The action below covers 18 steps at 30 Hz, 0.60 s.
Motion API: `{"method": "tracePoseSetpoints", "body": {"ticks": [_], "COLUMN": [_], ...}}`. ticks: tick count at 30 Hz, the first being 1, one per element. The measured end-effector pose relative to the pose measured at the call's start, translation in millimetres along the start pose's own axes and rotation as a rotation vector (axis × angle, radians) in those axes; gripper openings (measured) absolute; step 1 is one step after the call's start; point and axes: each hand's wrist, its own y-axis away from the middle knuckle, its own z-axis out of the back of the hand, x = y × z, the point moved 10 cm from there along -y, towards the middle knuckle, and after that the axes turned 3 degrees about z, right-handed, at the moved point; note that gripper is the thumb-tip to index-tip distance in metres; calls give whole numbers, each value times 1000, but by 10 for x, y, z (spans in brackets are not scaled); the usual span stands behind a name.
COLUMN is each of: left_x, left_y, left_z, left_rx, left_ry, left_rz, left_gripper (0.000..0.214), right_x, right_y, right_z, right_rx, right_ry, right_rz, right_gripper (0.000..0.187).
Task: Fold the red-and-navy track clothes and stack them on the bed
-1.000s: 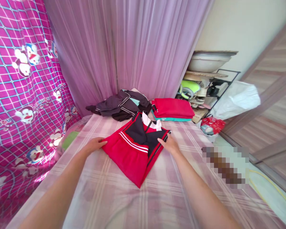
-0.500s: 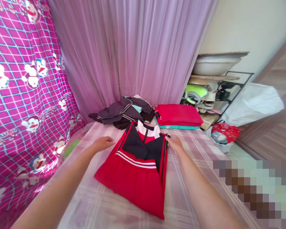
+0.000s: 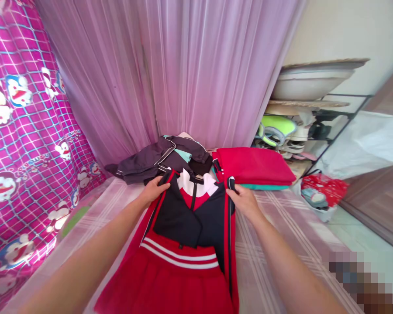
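A red and dark navy garment (image 3: 190,244) with white stripes and a white collar lies flat on the plaid bed sheet (image 3: 281,226) in front of me. My left hand (image 3: 155,190) is closed on its upper left shoulder edge. My right hand (image 3: 244,200) grips the upper right shoulder edge. Both arms reach forward along either side of the garment.
Behind the garment lie a heap of dark clothes (image 3: 160,159) and a folded red stack (image 3: 253,165) on a teal piece. A lilac curtain (image 3: 170,74) hangs behind, a pink cartoon-print cloth (image 3: 22,122) at left. A rack (image 3: 301,131) with a basin and shoes stands right.
The garment has been turned straight and drawn toward me. Both hands moved from its sides up to its shoulder corners and closed on them.
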Motion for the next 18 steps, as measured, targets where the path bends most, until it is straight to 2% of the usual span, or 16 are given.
{"method": "tracePoseSetpoints", "body": {"ticks": [2, 4, 6, 8, 12, 15, 18], "left_x": [-71, -62, 36, 194, 489, 615, 708], "left_y": [-46, -106, -132, -91, 234, 636, 1066], "left_z": [188, 402, 536, 582, 530, 460, 438], "left_rx": [-80, -217, -309, -323, -168, -2, 79], "left_ry": [169, 181, 133, 91, 70, 32, -55], "left_rz": [-20, -6, 51, 125, 226, 271, 298], "left_gripper": [53, 47, 42, 36, 40, 52, 62], "right_x": [146, 270, 302, 233, -56, -305, -417], "right_y": [-259, -488, -610, -581, -142, 365, 905], "right_z": [16, -21, -135, -302, -519, -478, -433], "right_rx": [-38, -65, -44, 33, 195, 254, 332], "right_ry": [47, 108, 168, 198, 120, -45, -196], "right_rz": [5, -4, -45, -89, -130, -222, -313], "right_gripper": [31, 31, 32, 37, 38, 39, 44]}}
